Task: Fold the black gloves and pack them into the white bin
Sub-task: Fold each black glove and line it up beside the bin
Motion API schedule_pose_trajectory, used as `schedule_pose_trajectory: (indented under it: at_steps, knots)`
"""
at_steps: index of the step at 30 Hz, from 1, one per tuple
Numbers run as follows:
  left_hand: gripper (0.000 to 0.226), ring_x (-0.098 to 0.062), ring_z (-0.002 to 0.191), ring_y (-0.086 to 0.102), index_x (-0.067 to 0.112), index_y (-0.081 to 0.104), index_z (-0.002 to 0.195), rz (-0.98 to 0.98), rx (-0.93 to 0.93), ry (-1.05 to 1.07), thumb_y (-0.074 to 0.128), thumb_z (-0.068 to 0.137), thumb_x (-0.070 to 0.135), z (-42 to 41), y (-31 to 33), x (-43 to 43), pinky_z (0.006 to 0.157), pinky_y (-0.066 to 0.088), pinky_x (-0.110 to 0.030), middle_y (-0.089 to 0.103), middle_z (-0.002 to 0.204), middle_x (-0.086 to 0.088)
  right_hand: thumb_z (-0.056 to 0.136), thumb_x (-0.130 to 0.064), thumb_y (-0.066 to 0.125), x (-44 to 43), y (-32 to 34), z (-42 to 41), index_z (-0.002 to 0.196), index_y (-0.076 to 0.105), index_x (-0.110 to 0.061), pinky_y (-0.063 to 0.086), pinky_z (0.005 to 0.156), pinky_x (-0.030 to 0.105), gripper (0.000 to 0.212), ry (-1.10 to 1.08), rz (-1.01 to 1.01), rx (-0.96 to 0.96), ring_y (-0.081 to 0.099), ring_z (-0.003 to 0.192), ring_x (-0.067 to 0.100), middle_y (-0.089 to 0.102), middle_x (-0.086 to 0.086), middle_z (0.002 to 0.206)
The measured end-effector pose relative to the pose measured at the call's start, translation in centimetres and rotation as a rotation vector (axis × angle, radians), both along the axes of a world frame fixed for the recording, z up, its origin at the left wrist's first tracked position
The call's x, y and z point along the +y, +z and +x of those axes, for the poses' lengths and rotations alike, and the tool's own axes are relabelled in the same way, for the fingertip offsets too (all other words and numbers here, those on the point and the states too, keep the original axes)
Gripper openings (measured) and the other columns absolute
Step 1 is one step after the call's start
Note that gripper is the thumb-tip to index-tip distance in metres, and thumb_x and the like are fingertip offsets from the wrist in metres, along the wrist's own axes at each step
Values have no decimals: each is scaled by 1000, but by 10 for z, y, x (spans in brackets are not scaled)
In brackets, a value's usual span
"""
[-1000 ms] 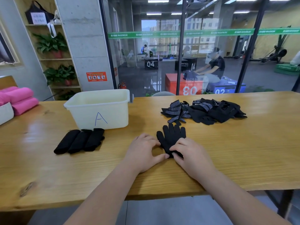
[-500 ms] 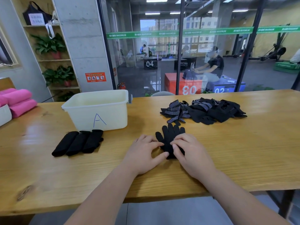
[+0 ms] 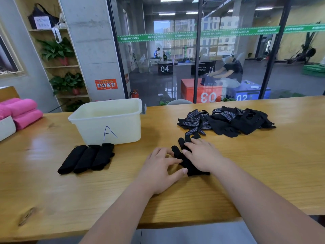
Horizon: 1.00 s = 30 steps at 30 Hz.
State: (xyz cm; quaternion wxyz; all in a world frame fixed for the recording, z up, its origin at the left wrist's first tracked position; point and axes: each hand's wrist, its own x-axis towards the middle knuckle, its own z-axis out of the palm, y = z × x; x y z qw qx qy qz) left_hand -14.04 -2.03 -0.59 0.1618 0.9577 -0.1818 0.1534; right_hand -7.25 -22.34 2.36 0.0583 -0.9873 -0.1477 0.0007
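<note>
Bright, even daylight; table (image 3: 44, 147) glare; wide-angle bending at edges.

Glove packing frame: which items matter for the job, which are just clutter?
Job:
- glove flat under both hands, left hand, right hand
- three folded gloves in front of the bin
- unfolded glove pile
- white bin marked A

Lying about:
- pink rolls, far left
- shelf plants
- bag on top shelf

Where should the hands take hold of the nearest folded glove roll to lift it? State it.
Take the rightmost folded roll across its middle, coming from above with fingers on its two long sides. It lies flat on the table, its right side free and its left side against the neighbouring roll.
</note>
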Motion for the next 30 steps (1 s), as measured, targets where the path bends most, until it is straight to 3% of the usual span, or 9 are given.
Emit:
schedule_pose_trajectory:
  at_steps: [3,7,12,19,23,27,28,30]
  knots:
    - [57,-6,134,35,44,67,135,-15,-21,1,38,99,76,2,-1,0,116,35,-37,50,134,19,108,-63,25,12,-1,10,166,24,-29,13,130,48,68,16,-5,-31,6,162,28,11,2,176]
    - [43,-10,120,43,32,69,123,-118,-105,77,36,107,54,5,-1,3,105,42,-37,53,119,14,101,-75,11,23,-21,19,168,7,-33,4,131,50,79,12,-32,32,-6,162,28,-4,3,177]
    - [36,-12,112,46,28,68,116,-188,-176,187,38,106,46,7,-1,5,98,43,-36,53,114,12,97,-80,6,37,-14,28,168,1,-35,0,130,57,84,-17,-71,64,-11,162,33,-10,1,176]
    - [37,-13,110,47,28,67,111,-189,-163,263,34,103,43,8,1,6,98,43,-35,59,111,13,103,-67,16,61,-21,-10,167,-7,-36,-4,129,59,74,38,-76,71,-17,160,35,-18,1,175]
    - [31,-14,108,53,31,65,107,-113,-129,263,36,100,38,5,2,5,100,39,-35,65,104,16,107,-63,19,56,-24,-21,167,2,-39,0,130,55,67,67,72,18,-11,162,30,-10,-1,176]
    - [26,-17,113,54,32,67,113,-60,-91,244,49,99,45,4,-2,6,104,39,-36,64,110,14,109,-45,37,34,-23,-25,163,30,-31,25,126,48,56,-1,290,-170,19,158,25,23,-1,173]
    - [32,-16,116,51,33,67,119,-39,-63,234,50,98,51,3,-2,6,106,39,-37,61,115,13,108,-47,38,27,-24,-25,163,31,-30,26,126,47,58,-21,262,-153,21,158,23,26,-1,172]
    - [43,-15,123,45,34,64,129,-2,-13,211,49,98,60,3,-2,4,111,39,-38,54,124,12,107,-59,33,13,-26,-26,166,23,-32,15,130,46,65,8,174,-25,9,162,19,15,-2,175]
